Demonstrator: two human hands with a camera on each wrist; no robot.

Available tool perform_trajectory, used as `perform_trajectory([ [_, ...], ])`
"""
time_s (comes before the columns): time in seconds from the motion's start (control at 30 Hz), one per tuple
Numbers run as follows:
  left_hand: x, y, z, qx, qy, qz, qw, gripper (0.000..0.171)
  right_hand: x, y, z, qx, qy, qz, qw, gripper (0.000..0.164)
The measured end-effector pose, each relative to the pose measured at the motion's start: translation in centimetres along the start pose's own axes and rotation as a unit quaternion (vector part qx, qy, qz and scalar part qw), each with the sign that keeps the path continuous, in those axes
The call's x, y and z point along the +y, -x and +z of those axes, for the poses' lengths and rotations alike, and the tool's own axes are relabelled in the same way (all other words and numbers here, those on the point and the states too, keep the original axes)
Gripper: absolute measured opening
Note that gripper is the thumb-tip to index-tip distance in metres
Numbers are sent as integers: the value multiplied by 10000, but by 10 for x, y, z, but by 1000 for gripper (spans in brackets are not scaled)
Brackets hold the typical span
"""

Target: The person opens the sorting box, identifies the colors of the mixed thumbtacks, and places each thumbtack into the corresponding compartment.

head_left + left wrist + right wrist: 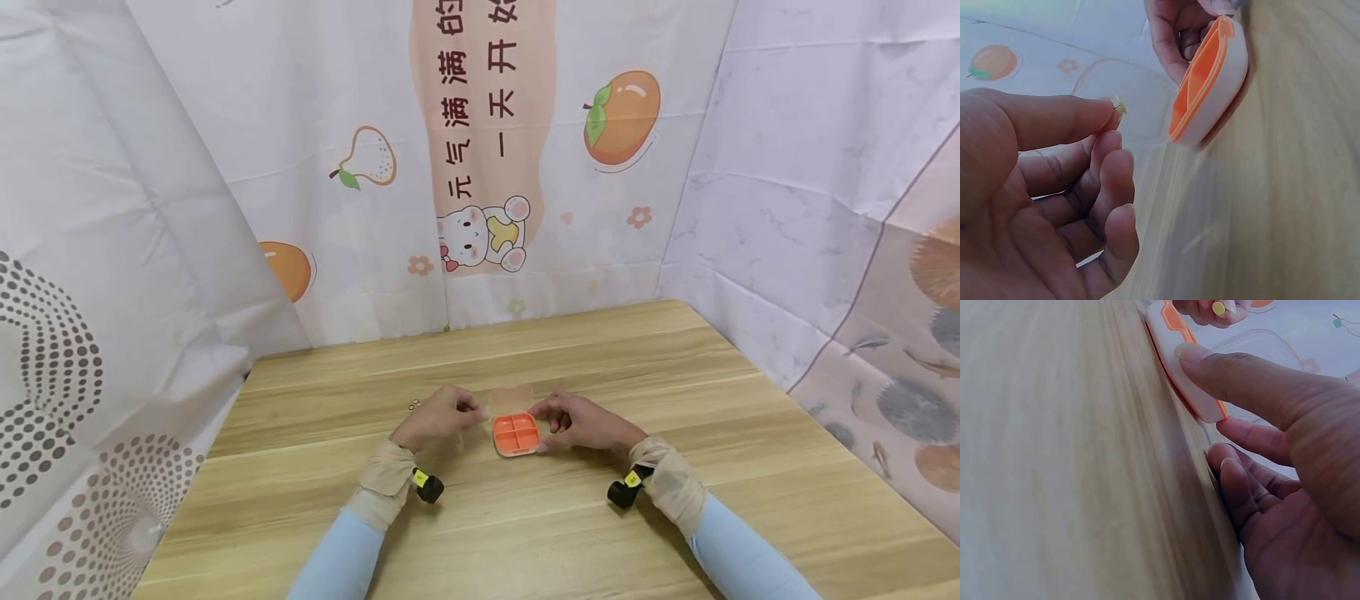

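In the head view, an orange four-compartment pill box (516, 433) with a white outer shell lies on the table between the hands. Its clear lid (1124, 94) is folded back on the far side. My left hand (450, 412) pinches a small round yellow stud with a thin pin (1121, 105) between thumb and index finger, just left of the box. My right hand (581, 421) grips the right end of the box, thumb (1194, 355) on the near side and index finger at the corner. The other right fingers curl loosely beside it.
Several tiny items (415, 404) lie on the wooden table (510, 533) beyond the left hand. A printed curtain (360, 250) hangs behind the table's back edge, with more fabric (780, 183) along the right side. Black cameras (429, 487) are strapped on both wrists.
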State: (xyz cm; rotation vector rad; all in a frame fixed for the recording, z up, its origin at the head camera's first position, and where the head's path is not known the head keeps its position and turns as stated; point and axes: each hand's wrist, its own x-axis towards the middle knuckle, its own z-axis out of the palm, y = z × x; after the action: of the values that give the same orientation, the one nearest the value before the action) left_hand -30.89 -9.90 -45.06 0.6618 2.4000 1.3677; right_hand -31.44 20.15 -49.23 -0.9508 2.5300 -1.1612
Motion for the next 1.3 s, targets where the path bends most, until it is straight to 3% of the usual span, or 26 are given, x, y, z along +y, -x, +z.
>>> perform_trajectory([
  [0.23, 0, -2, 8, 23, -266, -20, 9996, 19, 1, 0, 0, 17, -60, 9, 10000, 51],
  [0.87, 0, -6, 25, 118, -435, 177, 9988, 17, 1, 0, 2, 62, -119, 33, 9999, 51],
  [1.3, 10, -9, 41, 301, -581, 321, 9973, 13, -3, 1, 0, 30, -76, 56, 10000, 51],
])
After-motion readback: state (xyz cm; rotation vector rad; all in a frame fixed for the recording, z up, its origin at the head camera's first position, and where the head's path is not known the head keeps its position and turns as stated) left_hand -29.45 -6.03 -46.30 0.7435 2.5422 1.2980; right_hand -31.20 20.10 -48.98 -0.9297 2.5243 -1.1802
